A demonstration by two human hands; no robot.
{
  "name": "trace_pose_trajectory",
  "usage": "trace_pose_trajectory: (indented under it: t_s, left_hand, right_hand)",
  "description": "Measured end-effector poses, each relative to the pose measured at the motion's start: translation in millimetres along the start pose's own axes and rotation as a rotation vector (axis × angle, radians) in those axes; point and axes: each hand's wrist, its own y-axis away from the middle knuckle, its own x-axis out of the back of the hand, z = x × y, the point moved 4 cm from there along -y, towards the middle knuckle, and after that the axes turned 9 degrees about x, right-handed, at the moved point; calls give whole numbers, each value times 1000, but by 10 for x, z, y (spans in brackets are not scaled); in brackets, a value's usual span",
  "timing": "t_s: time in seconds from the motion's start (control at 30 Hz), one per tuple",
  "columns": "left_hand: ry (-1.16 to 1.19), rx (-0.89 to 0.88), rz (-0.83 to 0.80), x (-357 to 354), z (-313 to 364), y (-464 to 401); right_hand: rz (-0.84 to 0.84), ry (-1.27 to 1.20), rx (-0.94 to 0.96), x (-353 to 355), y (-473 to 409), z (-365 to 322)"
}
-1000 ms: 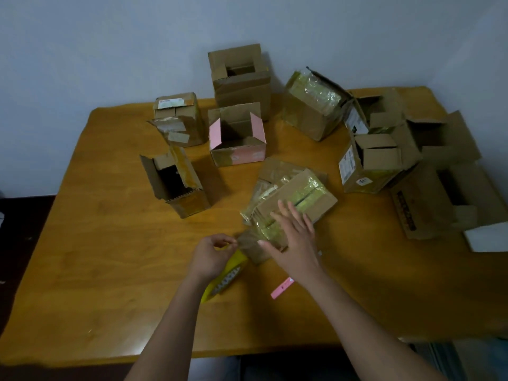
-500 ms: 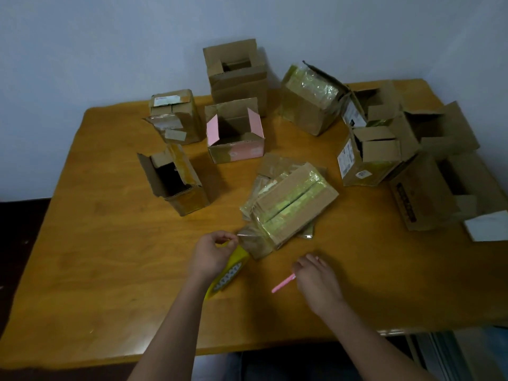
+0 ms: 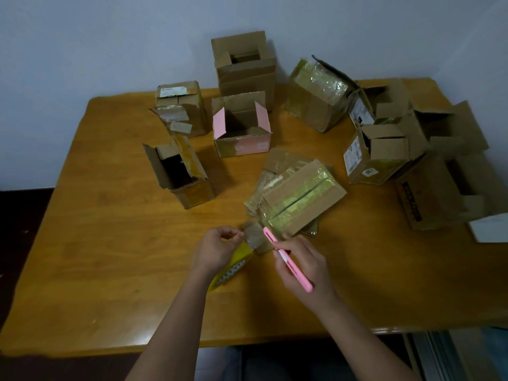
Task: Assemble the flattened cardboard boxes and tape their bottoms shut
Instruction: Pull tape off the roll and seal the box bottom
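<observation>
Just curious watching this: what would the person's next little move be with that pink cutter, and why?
Probably slice the tape: the right hand holds the pink cutter with its tip at the stretched tape between the taped box and the yellow roll in the left hand.

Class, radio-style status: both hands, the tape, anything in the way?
Left hand grips yellow tape roll, strip pulled to box. Right hand grips pink cutter at the strip. Nothing blocking.

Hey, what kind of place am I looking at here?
Probably a room at home used for packing, not a warehouse: a wooden table pushed against a plain wall, covered with reused cardboard boxes, with no shelving or machinery in view.
</observation>
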Motion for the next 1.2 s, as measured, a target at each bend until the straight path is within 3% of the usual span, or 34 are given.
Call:
trace_pose_trajectory:
  t_s: [0.33, 0.43, 0.63, 0.87, 1.0, 1.1, 1.2]
  left_hand:
    - [34, -15, -18, -19, -36, -33]
    - [99, -19, -17, 7, -46, -26]
    - [50, -20, -37, 0, -25, 10]
    - [46, -54, 15, 31, -37, 32]
    - [159, -86, 5, 91, -13, 130]
    - [165, -98, -4, 102, 3, 196]
    - [178, -113, -8, 106, -19, 194]
  right_hand:
    - [-285, 66, 98, -217, -73, 210]
    - [-256, -4, 81, -158, -68, 198]
    - [-25, -124, 8, -21, -130, 140]
    - [-344, 121, -5, -308, -141, 186]
    - [-226, -51, -68, -185, -172, 172]
    - [-129, -33, 80, 14, -220, 70]
    - [-266, 193, 385, 201, -51, -82]
